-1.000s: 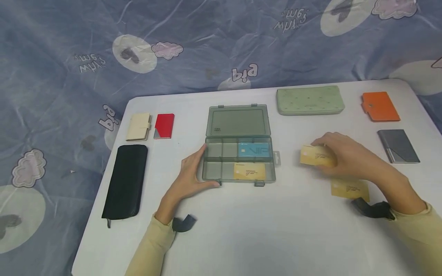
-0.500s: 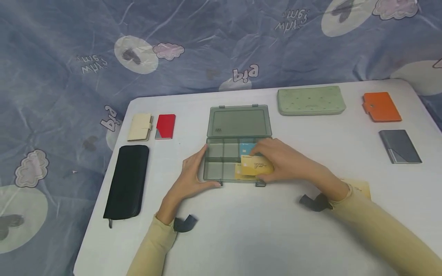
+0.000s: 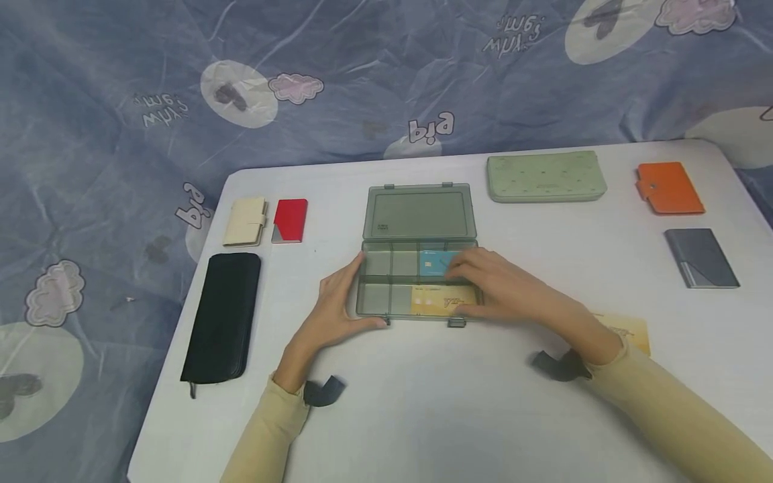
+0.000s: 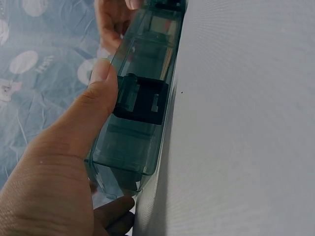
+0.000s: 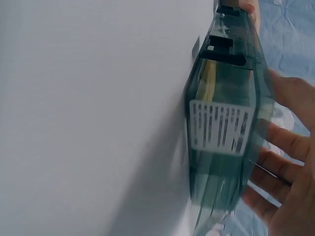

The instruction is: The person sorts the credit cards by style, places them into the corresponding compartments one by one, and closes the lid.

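Observation:
A translucent green compartment box [image 3: 376, 260] lies on the table with its lid [image 3: 421, 211] folded back. My left hand [image 3: 337, 302] grips its left end, thumb on the front wall near a latch [image 4: 141, 100]. Overlapping yellow cards [image 3: 431, 300] lie in the front compartment, and a blue card [image 3: 430, 263] is in the back right one. Over the box's right end is my right hand [image 3: 498, 285], partly covering both. In the right wrist view its fingers [image 5: 283, 140] are spread beside the box, holding nothing. Another yellow card [image 3: 634, 332] lies on the table, partly hidden by the right forearm.
A black zip wallet [image 3: 222, 318], a cream card holder [image 3: 244, 221] and a red card case [image 3: 290, 220] lie on the left. A green wallet [image 3: 546, 176] is at the back. On the right are an orange card holder [image 3: 670, 188] and a dark grey card case [image 3: 702, 258].
My right hand has moved left from the table to the box with a yellow card and let it go onto the one in the front compartment. The left hand has stayed put.

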A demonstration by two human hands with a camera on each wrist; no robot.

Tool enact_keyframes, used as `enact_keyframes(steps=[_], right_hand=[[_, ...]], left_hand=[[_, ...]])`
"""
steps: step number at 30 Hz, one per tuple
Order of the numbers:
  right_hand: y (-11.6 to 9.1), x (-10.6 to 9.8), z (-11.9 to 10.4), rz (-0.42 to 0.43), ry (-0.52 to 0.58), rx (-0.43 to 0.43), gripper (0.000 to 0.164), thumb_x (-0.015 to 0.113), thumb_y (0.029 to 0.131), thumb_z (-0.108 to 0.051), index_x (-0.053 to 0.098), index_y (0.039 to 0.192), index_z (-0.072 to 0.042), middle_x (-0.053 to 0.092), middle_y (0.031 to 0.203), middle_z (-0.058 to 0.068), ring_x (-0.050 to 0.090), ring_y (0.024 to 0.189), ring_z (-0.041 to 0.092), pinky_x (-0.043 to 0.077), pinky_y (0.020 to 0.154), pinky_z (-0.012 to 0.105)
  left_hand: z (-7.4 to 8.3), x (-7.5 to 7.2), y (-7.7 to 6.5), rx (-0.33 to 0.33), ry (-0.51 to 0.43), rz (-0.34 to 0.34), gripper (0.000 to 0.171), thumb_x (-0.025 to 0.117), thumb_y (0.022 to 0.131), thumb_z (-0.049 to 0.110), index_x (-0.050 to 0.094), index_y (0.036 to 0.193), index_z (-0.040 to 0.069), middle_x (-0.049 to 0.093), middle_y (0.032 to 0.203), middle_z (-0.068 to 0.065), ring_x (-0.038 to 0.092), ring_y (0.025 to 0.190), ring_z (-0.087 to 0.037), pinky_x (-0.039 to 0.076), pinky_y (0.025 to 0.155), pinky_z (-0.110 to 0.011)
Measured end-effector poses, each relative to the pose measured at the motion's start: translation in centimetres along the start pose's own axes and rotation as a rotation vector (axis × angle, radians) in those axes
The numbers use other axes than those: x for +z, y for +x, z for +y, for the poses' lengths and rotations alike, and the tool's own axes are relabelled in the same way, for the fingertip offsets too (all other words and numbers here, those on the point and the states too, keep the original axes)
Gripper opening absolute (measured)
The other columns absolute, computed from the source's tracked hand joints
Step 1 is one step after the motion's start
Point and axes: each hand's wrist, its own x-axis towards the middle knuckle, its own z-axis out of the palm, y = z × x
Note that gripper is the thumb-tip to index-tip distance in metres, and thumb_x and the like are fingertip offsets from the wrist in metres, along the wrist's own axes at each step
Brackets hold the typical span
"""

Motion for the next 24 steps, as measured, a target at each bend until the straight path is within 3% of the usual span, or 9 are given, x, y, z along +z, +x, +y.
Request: enact_keyframes(steps=[6, 11, 15, 18, 21, 24], right_hand=[[-4.7, -1.5, 1.1, 0.082, -0.019, 0.079, 0.056, 0.081, 0.069, -0.031, 0.059, 0.118, -0.016, 0.052, 0.123, -0.002, 0.043, 0.116, 0.014, 0.032, 0.099, 0.026], [-10.2, -3.4, 2.3, 0.016, -0.076, 0.298, 0.064, 0.085, 0.062, -0.037, 0.057, 0.119, -0.023, 0.052, 0.117, -0.014, 0.042, 0.108, 0.004, 0.030, 0.091, 0.017], [-14.4, -4.4, 3.8, -0.006, -0.166, 0.364, 0.068, 0.087, 0.055, -0.046, 0.060, 0.112, -0.020, 0.056, 0.108, -0.009, 0.042, 0.096, 0.005, 0.032, 0.078, 0.022], [-16.8, -4.8, 4.6, -0.032, -0.222, 0.413, 0.070, 0.086, 0.049, -0.051, 0.063, 0.106, -0.018, 0.057, 0.103, -0.005, 0.044, 0.092, 0.010, 0.034, 0.075, 0.026], [-18.2, -4.8, 4.9, -0.067, -0.241, 0.482, 0.070, 0.089, 0.043, -0.048, 0.063, 0.102, -0.019, 0.056, 0.103, -0.003, 0.046, 0.092, 0.015, 0.038, 0.076, 0.032], [-18.8, -4.6, 5.1, -0.071, -0.250, 0.471, 0.065, 0.090, 0.043, -0.038, 0.062, 0.100, -0.020, 0.055, 0.104, -0.001, 0.047, 0.093, 0.016, 0.039, 0.077, 0.033]], left_hand=[[-0.2, 0.1, 0.0, 0.009, 0.002, 0.003, 0.116, 0.076, 0.062, 0.059, 0.013, 0.150, 0.020, 0.023, 0.153, 0.003, 0.026, 0.136, -0.016, 0.022, 0.103, -0.043], [-0.2, 0.0, 0.0, 0.014, 0.005, 0.005, 0.115, 0.077, 0.062, 0.058, 0.014, 0.150, 0.018, 0.023, 0.153, 0.003, 0.026, 0.136, -0.017, 0.022, 0.103, -0.043], [-0.1, 0.0, 0.0, 0.013, 0.005, 0.001, 0.115, 0.077, 0.063, 0.058, 0.014, 0.150, 0.019, 0.023, 0.154, 0.002, 0.026, 0.136, -0.017, 0.022, 0.103, -0.043], [-0.1, 0.0, -0.1, 0.013, 0.002, 0.003, 0.115, 0.077, 0.063, 0.058, 0.014, 0.150, 0.019, 0.024, 0.153, 0.002, 0.027, 0.136, -0.018, 0.021, 0.103, -0.044], [-0.1, 0.0, -0.1, 0.009, 0.002, 0.004, 0.115, 0.077, 0.062, 0.058, 0.014, 0.150, 0.019, 0.024, 0.153, 0.003, 0.027, 0.136, -0.019, 0.021, 0.103, -0.045], [-0.1, 0.0, -0.1, 0.004, 0.001, 0.002, 0.115, 0.076, 0.062, 0.059, 0.014, 0.150, 0.020, 0.024, 0.153, 0.005, 0.027, 0.136, -0.018, 0.021, 0.103, -0.044]])
